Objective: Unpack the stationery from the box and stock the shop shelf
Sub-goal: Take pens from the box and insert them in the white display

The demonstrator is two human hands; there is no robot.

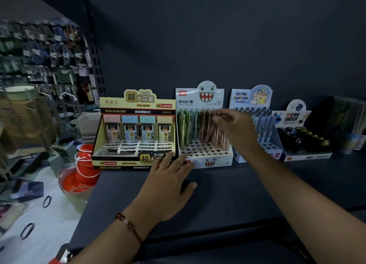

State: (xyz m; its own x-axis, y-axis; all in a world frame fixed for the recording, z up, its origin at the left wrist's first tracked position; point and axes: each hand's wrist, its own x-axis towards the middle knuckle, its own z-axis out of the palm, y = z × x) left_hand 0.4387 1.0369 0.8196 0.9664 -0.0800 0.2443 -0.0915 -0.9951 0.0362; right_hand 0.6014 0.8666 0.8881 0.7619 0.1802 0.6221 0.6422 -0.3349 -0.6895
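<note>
The mechanical pencils [210, 129] stand in the holed white display box [206, 154] on the dark shelf [227, 188]. They look light, stiff and smooth, best taken near the top. The right hand [235, 129] pinches a few brown ones there. The left hand [170, 176], fingers spread, presses against the box front. How many pencils it holds is blurred. The lead refill box [136, 129] stands just beside.

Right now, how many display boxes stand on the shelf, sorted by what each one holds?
Pencil lead refill box: 1
Mechanical pencil boxes, the monster one and the cartoon one: 2
Gyro eraser box: 1
Total: 4 display boxes

The left hand touches the monster box's front; the right hand pinches pencils in it. Items at the far right are too blurred to count.
</note>
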